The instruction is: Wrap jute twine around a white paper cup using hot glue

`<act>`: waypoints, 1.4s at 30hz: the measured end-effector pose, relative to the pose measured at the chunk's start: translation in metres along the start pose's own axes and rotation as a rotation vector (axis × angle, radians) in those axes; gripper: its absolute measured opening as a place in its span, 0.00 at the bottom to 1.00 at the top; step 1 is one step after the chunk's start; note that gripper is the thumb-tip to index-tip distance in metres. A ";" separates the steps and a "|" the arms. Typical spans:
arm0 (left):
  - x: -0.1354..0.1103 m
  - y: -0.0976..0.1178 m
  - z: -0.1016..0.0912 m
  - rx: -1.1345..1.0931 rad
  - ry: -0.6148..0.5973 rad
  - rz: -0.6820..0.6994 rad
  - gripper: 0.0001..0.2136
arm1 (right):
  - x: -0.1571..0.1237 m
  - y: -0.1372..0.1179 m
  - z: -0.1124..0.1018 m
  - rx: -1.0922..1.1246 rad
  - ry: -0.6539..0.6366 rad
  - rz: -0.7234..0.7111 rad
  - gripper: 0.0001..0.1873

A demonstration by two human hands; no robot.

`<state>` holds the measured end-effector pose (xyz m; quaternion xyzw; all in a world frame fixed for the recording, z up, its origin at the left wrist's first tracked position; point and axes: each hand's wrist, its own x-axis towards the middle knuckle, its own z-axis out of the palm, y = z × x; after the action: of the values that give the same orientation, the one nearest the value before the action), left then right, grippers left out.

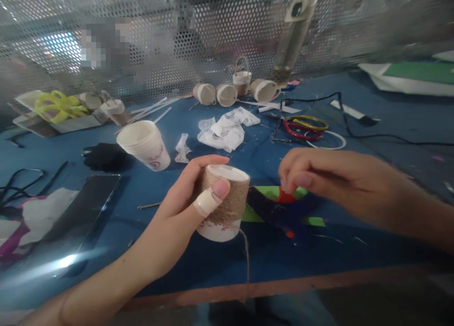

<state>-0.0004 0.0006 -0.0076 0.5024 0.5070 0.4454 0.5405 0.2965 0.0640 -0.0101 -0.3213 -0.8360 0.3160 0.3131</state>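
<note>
My left hand [191, 198], with a bandage around the thumb, grips a paper cup [220, 232] that stands tilted slightly. Brown twine [232, 200] is wound around most of the cup, leaving a white printed band bare at the bottom. A loose twine end [247, 257] hangs toward the table's front edge. To the right, my right hand [312, 174] hovers with fingers curled and thumb against them; whether anything is between them is hidden. Below it lies a dark blue glue gun [283, 212] with red parts, on a green sheet [260, 192].
Stacked paper cups [145, 146] and crumpled white paper [227, 129] lie beyond my hands. Several twine-wrapped cups [227, 95] line the perforated metal screen [152, 47]. A phone [85, 212] is at left, coiled wires [308, 127] and a black cable [383, 137] at right.
</note>
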 end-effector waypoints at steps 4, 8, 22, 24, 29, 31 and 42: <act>0.000 0.001 0.001 -0.020 0.042 0.069 0.22 | 0.001 -0.020 0.018 0.176 -0.118 -0.020 0.18; -0.001 0.002 0.003 -0.049 0.121 0.135 0.19 | 0.006 -0.037 0.032 0.272 -0.279 0.211 0.18; 0.003 -0.004 0.002 -0.075 0.144 0.158 0.18 | 0.006 -0.035 0.036 0.383 -0.196 0.262 0.09; 0.003 -0.006 0.002 -0.055 0.149 0.151 0.18 | 0.005 -0.024 0.038 0.307 -0.116 0.153 0.08; 0.004 -0.011 0.000 -0.009 0.125 0.184 0.16 | 0.002 -0.010 0.041 0.154 -0.070 0.020 0.08; 0.005 -0.011 -0.001 0.007 0.127 0.186 0.15 | 0.001 -0.009 0.041 0.125 -0.065 -0.006 0.10; 0.001 -0.002 0.002 0.217 0.173 0.218 0.20 | -0.003 -0.019 0.033 -0.092 -0.018 -0.183 0.11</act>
<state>0.0013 0.0017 -0.0096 0.5696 0.5390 0.4857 0.3861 0.2680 0.0401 -0.0169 -0.2547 -0.8782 0.2504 0.3182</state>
